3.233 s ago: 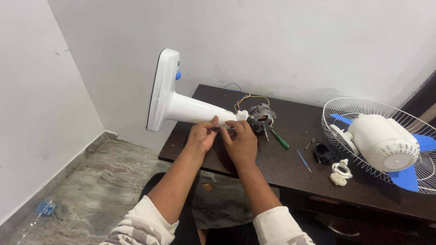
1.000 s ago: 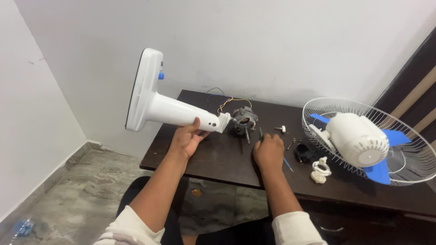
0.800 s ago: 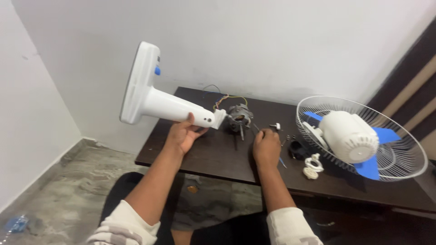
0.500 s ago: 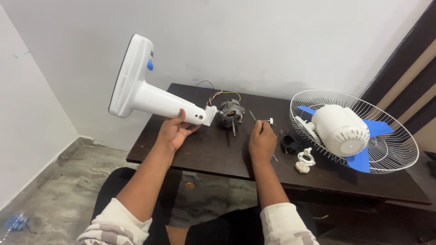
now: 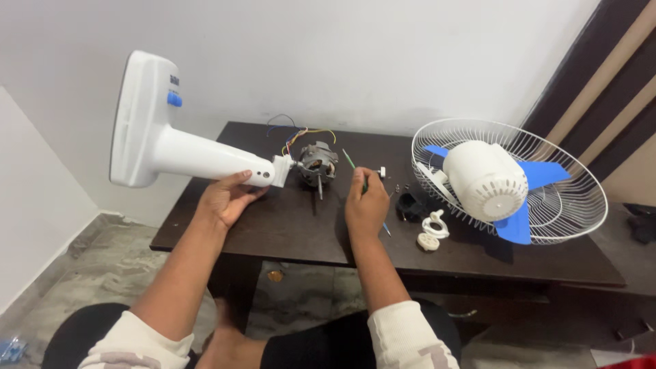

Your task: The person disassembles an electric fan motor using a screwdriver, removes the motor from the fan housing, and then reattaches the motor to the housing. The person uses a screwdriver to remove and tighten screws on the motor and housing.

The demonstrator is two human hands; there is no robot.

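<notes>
Head view: our left hand (image 5: 225, 199) props the fan stand (image 5: 184, 147) steady, clamped underneath; our right hand (image 5: 366, 205) pinches a screwdriver (image 5: 355, 167) beside the motor (image 5: 317, 164).

The white fan stand (image 5: 184, 147) is held up by the left hand (image 5: 225, 198) beside the motor (image 5: 316, 164), while a green screwdriver (image 5: 354, 166) is gripped by the right hand (image 5: 366, 205) over the dark table (image 5: 287, 225).

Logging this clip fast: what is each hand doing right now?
Left hand: closed under the white fan stand, holding it up.
Right hand: closed on a green screwdriver.
</notes>
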